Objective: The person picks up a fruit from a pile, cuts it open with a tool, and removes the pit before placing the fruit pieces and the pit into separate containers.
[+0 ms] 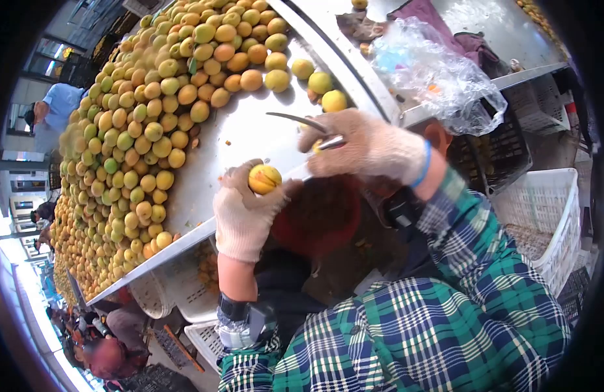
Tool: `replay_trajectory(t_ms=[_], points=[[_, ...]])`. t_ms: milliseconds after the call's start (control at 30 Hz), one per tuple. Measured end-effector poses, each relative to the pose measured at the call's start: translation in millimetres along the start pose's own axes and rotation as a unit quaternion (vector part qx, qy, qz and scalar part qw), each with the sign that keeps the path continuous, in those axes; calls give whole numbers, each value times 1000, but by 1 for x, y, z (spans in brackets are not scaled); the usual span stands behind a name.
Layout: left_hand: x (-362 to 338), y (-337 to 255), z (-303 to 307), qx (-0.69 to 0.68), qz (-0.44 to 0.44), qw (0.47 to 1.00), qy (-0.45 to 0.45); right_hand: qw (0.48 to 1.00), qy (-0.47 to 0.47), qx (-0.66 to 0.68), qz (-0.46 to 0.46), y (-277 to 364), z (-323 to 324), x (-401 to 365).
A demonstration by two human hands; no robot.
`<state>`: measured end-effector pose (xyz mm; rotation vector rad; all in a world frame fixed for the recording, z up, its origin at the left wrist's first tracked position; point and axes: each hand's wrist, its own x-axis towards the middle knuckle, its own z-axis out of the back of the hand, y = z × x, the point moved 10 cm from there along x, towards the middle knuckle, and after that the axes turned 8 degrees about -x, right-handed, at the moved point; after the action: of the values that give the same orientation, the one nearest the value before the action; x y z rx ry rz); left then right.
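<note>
My left hand, in a whitish knit glove, is closed round a yellow-orange apricot with dark lines running down its skin. To the right of it and a little higher, my right hand, gloved too, grips a tool with a thin curved blade pointing left. A short shiny metal part of it shows between the fingers; the handle is hidden in the palm. Both hands are over the near edge of a metal table, above a red bucket.
A large heap of apricots covers the table's left and far side. A clear plastic bag and maroon cloth lie on the surface at right. White crates stand below right. Another person is at lower left.
</note>
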<state>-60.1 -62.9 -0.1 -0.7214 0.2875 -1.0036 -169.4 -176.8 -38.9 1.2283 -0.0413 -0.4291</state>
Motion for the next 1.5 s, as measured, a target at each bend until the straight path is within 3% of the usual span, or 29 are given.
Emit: replay_trajectory(t_ms=[33,100,133,167,233,267,300,333,367,433,500,567,633,833,933,1000,1067,1100,1133,1167,1200,1233,1267,1300,1333,1367,1400,1433,1500], points=[[-3,-4,1,-12,-10,1000,1,994,-12,90,-60,-6,-3,0],[-10,-29,-13,65,-114,991,21,996,16,67,-50,3,-22,5],[-11,-37,-18,50,-87,994,54,994,-39,-20,97,6,-29,17],[-13,-44,-19,35,-66,993,94,996,-5,-56,62,13,-31,13],[-17,-41,-12,-18,-79,995,49,998,48,40,30,13,-42,15],[-17,-34,-12,-109,-7,994,24,992,43,114,12,11,-45,14],[-32,-100,2,-91,-107,990,-13,981,39,191,3,9,-50,14],[-18,-40,-4,-130,-85,988,16,960,48,278,-2,9,-59,15],[-17,-37,1,-20,-13,998,55,928,62,366,0,14,-65,14],[-17,-46,5,-154,-56,986,23,925,46,376,-33,20,-58,1],[-18,-44,4,-140,-71,988,8,932,37,357,-39,25,-50,-7],[-19,-43,2,-123,-75,990,-9,882,40,463,-75,21,-59,-9],[-22,-39,8,-124,-74,987,-68,877,60,470,-84,20,-64,-10],[-25,-16,-9,-227,-45,967,-107,875,-3,479,-62,8,-72,-1],[-20,57,-46,-315,17,949,-31,900,-77,420,-85,-8,-71,8],[-10,54,-53,-208,31,974,-81,912,-184,358,-76,-13,-55,4],[2,45,-65,-96,49,985,-131,910,-187,361,-75,-11,-51,0],[5,56,-92,-345,57,933,-84,909,-190,364,-73,-8,-49,-2],[1,67,-108,-564,64,822,-47,929,-231,286,-36,-10,-46,1],[-12,74,-100,-740,65,668,-27,957,-248,147,26,8,-36,-8],[-20,25,-65,-409,0,908,-90,900,-335,-217,178,48,-25,-31],[-23,1,-51,-273,-39,956,-105,906,-299,-240,181,52,-25,-33],[-24,30,-59,-66,-118,977,-166,899,-317,-225,202,59,-18,-39],[-25,-48,-35,-2,-199,970,-143,900,-292,-245,210,65,-14,-41],[-17,-17,-34,-288,-69,946,-130,901,-269,-245,234,61,-16,-35],[-12,-17,-30,-253,-101,949,-159,908,-257,-218,248,64,-5,-41],[-8,-38,-22,-190,-130,965,-121,986,-106,-12,129,42,-13,-25],[-4,-50,-21,-116,-202,968,-96,991,-58,26,116,37,-16,-20],[0,-61,-20,-56,-248,966,-55,954,-22,297,35,16,-28,-16]])
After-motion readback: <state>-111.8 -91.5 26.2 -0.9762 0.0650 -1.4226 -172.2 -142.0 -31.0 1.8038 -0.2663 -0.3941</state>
